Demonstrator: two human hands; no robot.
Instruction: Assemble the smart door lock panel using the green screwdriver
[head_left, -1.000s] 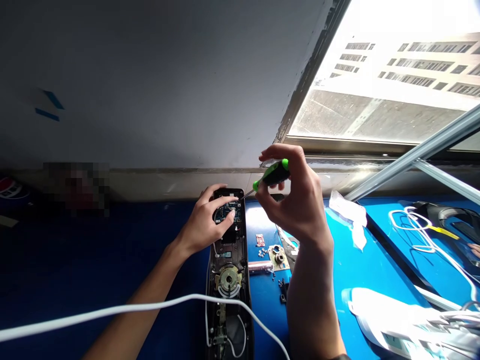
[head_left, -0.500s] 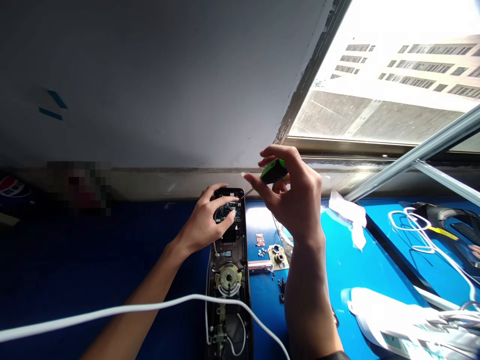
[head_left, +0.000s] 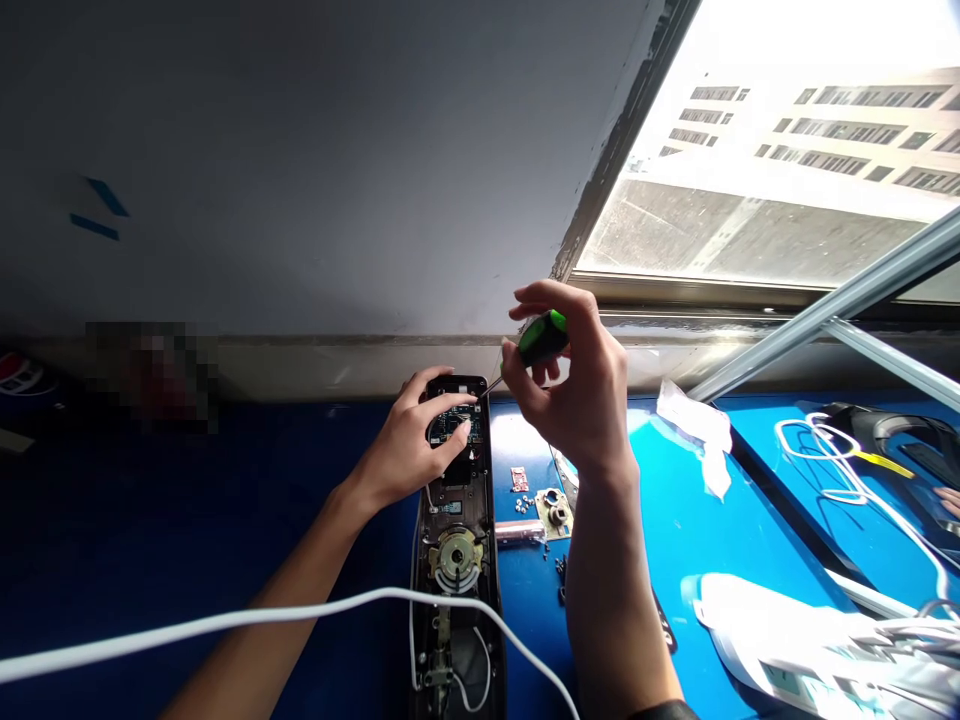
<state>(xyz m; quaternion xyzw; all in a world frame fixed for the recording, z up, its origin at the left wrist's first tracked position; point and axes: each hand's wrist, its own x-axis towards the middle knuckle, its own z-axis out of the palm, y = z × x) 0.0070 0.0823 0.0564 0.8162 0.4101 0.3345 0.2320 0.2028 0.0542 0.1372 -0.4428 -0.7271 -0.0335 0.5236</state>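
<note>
A long dark door-lock body (head_left: 457, 540) lies opened on the blue table (head_left: 720, 520), its circuit board and brass round mechanism exposed. My left hand (head_left: 411, 445) rests on its far end, fingers spread and pressing on the board. My right hand (head_left: 574, 385) is closed round a green-and-black screwdriver (head_left: 541, 338), whose thin shaft slants down-left to the lock's top right corner.
Small screws, a red chip, a brass plate and a metal bar (head_left: 536, 505) lie just right of the lock. A white cable (head_left: 247, 620) crosses the foreground. White plastic parts (head_left: 795, 640) and wires sit at right. The wall and window sill stand close behind.
My right hand has shifted slightly left and its fingers have re-closed round the screwdriver handle. The left hand and lock have stayed put.
</note>
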